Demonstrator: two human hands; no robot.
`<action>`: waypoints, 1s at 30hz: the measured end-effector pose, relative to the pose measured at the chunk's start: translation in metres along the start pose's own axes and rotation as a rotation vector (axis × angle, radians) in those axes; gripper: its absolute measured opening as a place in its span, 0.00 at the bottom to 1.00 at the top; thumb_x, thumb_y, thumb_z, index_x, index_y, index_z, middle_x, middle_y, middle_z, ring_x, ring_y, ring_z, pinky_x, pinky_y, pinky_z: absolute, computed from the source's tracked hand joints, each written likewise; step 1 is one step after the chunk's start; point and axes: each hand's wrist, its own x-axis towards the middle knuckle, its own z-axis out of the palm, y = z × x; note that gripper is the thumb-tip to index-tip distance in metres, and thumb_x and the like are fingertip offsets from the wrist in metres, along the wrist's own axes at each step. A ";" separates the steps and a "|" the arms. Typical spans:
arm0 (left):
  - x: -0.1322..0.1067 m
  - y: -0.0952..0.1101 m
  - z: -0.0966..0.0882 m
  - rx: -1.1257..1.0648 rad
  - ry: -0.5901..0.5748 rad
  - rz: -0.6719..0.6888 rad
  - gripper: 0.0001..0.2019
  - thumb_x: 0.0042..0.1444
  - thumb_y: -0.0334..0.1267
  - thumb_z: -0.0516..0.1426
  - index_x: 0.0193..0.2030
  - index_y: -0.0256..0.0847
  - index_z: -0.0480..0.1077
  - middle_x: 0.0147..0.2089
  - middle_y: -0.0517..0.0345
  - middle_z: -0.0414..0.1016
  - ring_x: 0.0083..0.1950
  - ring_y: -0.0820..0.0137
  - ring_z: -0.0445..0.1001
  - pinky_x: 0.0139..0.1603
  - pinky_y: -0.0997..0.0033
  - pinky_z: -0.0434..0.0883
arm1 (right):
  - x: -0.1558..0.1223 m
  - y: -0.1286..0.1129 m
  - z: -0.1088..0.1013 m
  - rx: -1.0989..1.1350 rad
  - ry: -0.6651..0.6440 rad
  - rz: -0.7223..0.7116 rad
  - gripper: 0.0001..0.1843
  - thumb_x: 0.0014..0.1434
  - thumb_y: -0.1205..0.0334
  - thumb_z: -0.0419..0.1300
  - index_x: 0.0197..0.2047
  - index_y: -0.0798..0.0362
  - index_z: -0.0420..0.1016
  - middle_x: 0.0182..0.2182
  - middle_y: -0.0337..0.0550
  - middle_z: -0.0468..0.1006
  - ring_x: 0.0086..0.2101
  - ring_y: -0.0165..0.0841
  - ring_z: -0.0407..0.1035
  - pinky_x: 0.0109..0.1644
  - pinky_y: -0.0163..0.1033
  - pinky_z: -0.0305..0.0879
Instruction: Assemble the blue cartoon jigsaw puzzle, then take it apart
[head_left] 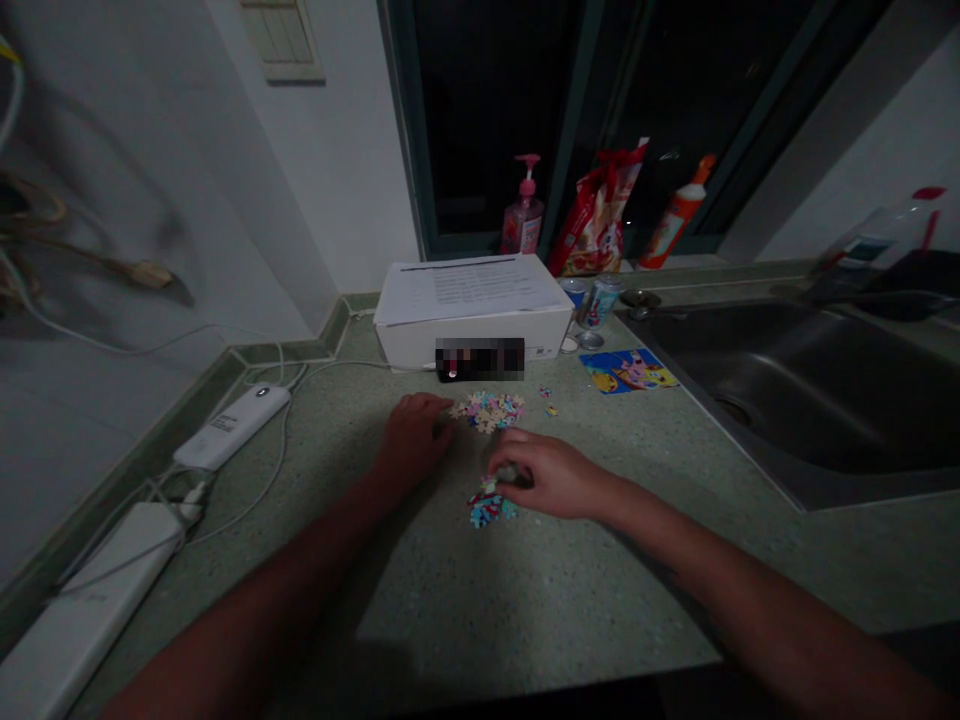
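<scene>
My left hand [418, 437] rests on the counter at the left edge of a loose pile of jigsaw puzzle pieces [489, 411]. Its index finger reaches to the outermost pieces, with the thumb held apart below. Nearer to me lies a smaller heap of mostly blue and red puzzle pieces [487, 510]. Over this heap, my right hand [551, 475] has thumb and fingers curled in a pinch on a small pale puzzle piece [489, 485], partly hidden by the fingertips. A few stray pieces [550, 410] lie right of the far pile.
A white box [472, 335] with printed paper on top stands behind the piles, a phone [480, 360] leaning on it. Right of it lie a colourful cartoon picture card [628, 370], cans [600, 302] and a steel sink [795, 490]. A power bank [234, 425] and cables are at left.
</scene>
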 end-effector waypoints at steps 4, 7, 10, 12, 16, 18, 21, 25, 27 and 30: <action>0.003 0.002 0.002 0.094 -0.039 0.038 0.13 0.66 0.37 0.59 0.55 0.40 0.79 0.52 0.46 0.80 0.55 0.53 0.74 0.59 0.51 0.70 | -0.002 -0.004 0.001 0.001 -0.072 0.006 0.12 0.58 0.69 0.67 0.46 0.49 0.81 0.41 0.41 0.76 0.38 0.33 0.72 0.43 0.38 0.67; 0.003 0.004 0.003 0.119 -0.044 0.038 0.11 0.67 0.38 0.60 0.51 0.41 0.81 0.49 0.49 0.80 0.53 0.55 0.74 0.57 0.54 0.70 | -0.002 -0.005 0.000 0.015 -0.105 0.006 0.11 0.59 0.66 0.69 0.46 0.50 0.82 0.40 0.41 0.77 0.39 0.34 0.73 0.43 0.39 0.67; 0.003 0.003 0.003 0.145 -0.034 0.034 0.09 0.68 0.39 0.60 0.48 0.41 0.81 0.47 0.50 0.81 0.51 0.56 0.75 0.56 0.55 0.70 | -0.001 -0.004 0.000 0.027 -0.110 -0.008 0.10 0.62 0.60 0.70 0.47 0.51 0.82 0.40 0.42 0.76 0.38 0.34 0.73 0.42 0.39 0.67; 0.002 0.003 0.002 0.164 -0.040 0.033 0.09 0.68 0.39 0.59 0.48 0.41 0.81 0.47 0.49 0.81 0.51 0.55 0.75 0.55 0.55 0.70 | -0.001 -0.003 0.000 0.028 -0.101 -0.010 0.10 0.64 0.59 0.68 0.48 0.51 0.82 0.40 0.42 0.76 0.38 0.34 0.73 0.42 0.39 0.67; 0.001 0.004 -0.002 0.200 -0.058 0.040 0.10 0.69 0.38 0.58 0.46 0.39 0.81 0.45 0.49 0.82 0.50 0.54 0.76 0.53 0.54 0.70 | 0.000 -0.002 -0.001 0.012 -0.070 0.004 0.08 0.66 0.61 0.65 0.48 0.51 0.81 0.40 0.43 0.76 0.38 0.34 0.73 0.43 0.39 0.67; 0.001 0.004 -0.005 0.203 -0.056 0.032 0.11 0.69 0.37 0.56 0.44 0.39 0.81 0.44 0.48 0.83 0.49 0.54 0.77 0.53 0.53 0.70 | 0.000 -0.001 -0.001 0.008 -0.043 0.008 0.08 0.66 0.62 0.64 0.48 0.51 0.81 0.40 0.43 0.76 0.39 0.34 0.73 0.44 0.40 0.67; 0.001 0.006 -0.010 0.147 -0.044 -0.063 0.12 0.68 0.37 0.56 0.43 0.40 0.82 0.42 0.48 0.84 0.46 0.55 0.79 0.53 0.54 0.70 | 0.000 0.001 0.001 -0.014 0.016 0.013 0.08 0.67 0.63 0.62 0.48 0.50 0.80 0.40 0.43 0.77 0.40 0.35 0.73 0.44 0.40 0.67; -0.001 0.017 -0.016 -0.216 -0.031 -0.287 0.12 0.65 0.40 0.57 0.41 0.43 0.82 0.41 0.50 0.85 0.42 0.59 0.80 0.47 0.60 0.72 | 0.000 0.002 0.002 -0.085 0.118 0.057 0.08 0.68 0.62 0.61 0.49 0.50 0.79 0.40 0.44 0.78 0.40 0.36 0.74 0.44 0.41 0.68; -0.004 0.027 -0.018 -0.450 -0.062 -0.370 0.12 0.64 0.43 0.58 0.40 0.42 0.82 0.39 0.52 0.85 0.40 0.61 0.80 0.45 0.63 0.72 | 0.000 0.000 0.001 -0.117 0.164 0.067 0.09 0.68 0.61 0.61 0.51 0.50 0.78 0.41 0.45 0.78 0.40 0.36 0.75 0.43 0.41 0.69; -0.010 0.043 -0.020 -0.687 -0.130 -0.426 0.14 0.61 0.48 0.58 0.35 0.41 0.81 0.35 0.53 0.83 0.37 0.63 0.79 0.41 0.64 0.71 | 0.000 -0.006 -0.002 -0.147 0.230 0.073 0.12 0.67 0.58 0.64 0.52 0.50 0.77 0.43 0.46 0.78 0.40 0.37 0.76 0.44 0.42 0.70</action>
